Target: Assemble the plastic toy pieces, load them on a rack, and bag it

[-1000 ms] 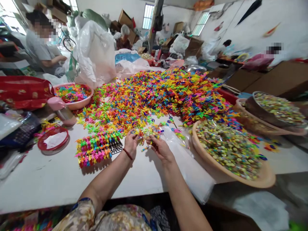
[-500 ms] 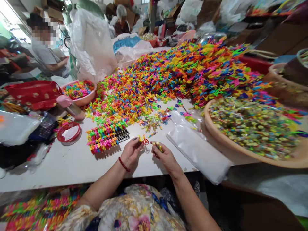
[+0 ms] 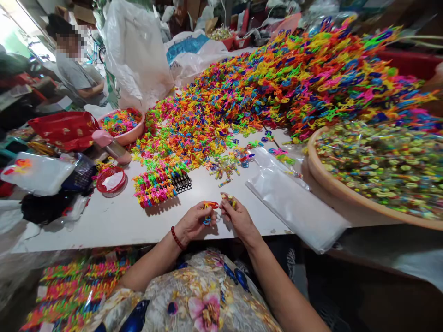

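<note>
Over the front of the white table (image 3: pixel 114 226), my left hand (image 3: pixel 191 224) pinches a small coloured plastic toy piece (image 3: pixel 210 204), with orange, yellow and blue parts and a loop pointing right. My right hand (image 3: pixel 241 220) is closed on small candy-like tubes (image 3: pixel 229 199) with yellowish ends; how many is unclear. The two sets of fingertips almost meet. To the left, a black rack (image 3: pixel 183 183) carries rows of bright plastic pieces (image 3: pixel 154 186). Beyond my hands lies a little heap of clear, colourful tubes (image 3: pixel 223 167).
A big mound of plastic pieces (image 3: pixel 263 97) fills the back. On the right are a wide basin (image 3: pixel 313 152) of tubes and clear plastic bags (image 3: pixel 294 207). Leftward stand a pink basin (image 3: pixel 133 134), a bottle (image 3: pixel 112 146) and a red basket (image 3: pixel 119 184). A person (image 3: pixel 74 69) sits far left.
The view has tilted down and shifted left. My fingertips have come closer together. The plastic piece in my left hand has turned, its red-orange loop now lying sideways and a blue part showing below.
</note>
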Demonstrator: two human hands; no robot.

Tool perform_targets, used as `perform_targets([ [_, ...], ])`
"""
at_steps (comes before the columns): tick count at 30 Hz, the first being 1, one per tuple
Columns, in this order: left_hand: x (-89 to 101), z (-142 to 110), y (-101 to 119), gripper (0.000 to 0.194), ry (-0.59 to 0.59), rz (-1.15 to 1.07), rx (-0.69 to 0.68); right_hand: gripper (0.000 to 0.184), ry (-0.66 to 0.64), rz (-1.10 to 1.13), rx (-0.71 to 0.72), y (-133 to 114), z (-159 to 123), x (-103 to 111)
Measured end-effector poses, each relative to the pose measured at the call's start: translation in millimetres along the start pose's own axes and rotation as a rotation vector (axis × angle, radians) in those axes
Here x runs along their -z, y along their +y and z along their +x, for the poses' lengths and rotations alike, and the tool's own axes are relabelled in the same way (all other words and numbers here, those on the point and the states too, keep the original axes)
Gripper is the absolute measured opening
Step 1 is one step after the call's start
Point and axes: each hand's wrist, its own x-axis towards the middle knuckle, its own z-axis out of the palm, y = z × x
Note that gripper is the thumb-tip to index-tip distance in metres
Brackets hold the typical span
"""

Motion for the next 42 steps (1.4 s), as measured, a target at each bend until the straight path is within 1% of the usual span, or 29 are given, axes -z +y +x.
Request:
perform_targets([
  [1,-0.6,2,-1,0.035,0.022,-0.014,-0.021,0.044,0.017,-0.016,0.01,2,-1,2],
  [3,-1.2,6,-3,0.038,0.095,-0.023,-0.066,0.041,0.015,-0.07,0.001,6,-6,7],
  [6,-1.3,12,-8,0.046,0.225,0.03,-0.122,0.04,-0.057,-0.145,-0.043,11,-15,12],
  [9,-1.9,15,-13,0.048,0.297,0.118,-0.182,0.039,-0.115,-0.227,-0.001,14,-23,11],
  [14,-5.2,14,-16,0.047,0.32,0.268,-0.285,0.039,-0.131,-0.335,0.114,10,-25,3],
  [18,-8.0,12,-14,0.041,0.365,0.377,-0.357,0.037,-0.149,-0.378,0.148,4,-26,-1],
  [22,-9.3,12,-14,0.035,0.372,0.468,-0.405,0.033,-0.137,-0.359,0.178,4,-28,-2],
  [27,-10.8,11,-14,0.035,0.349,0.506,-0.371,0.033,-0.093,-0.436,0.265,7,-29,2],
  [33,-7.4,14,-15,0.034,0.325,0.579,-0.371,0.03,-0.091,-0.463,0.309,14,-29,5],
  [37,-5.2,15,-17,0.029,0.377,0.697,-0.404,0.026,-0.054,-0.507,0.406,19,-29,6],
  [39,-5.4,15,-16,0.028,0.387,0.702,-0.395,0.024,-0.065,-0.521,0.441,20,-29,8],
  [42,-4.6,18,-15,0.028,0.362,0.667,-0.34,0.022,-0.111,-0.537,0.481,20,-29,10],
])
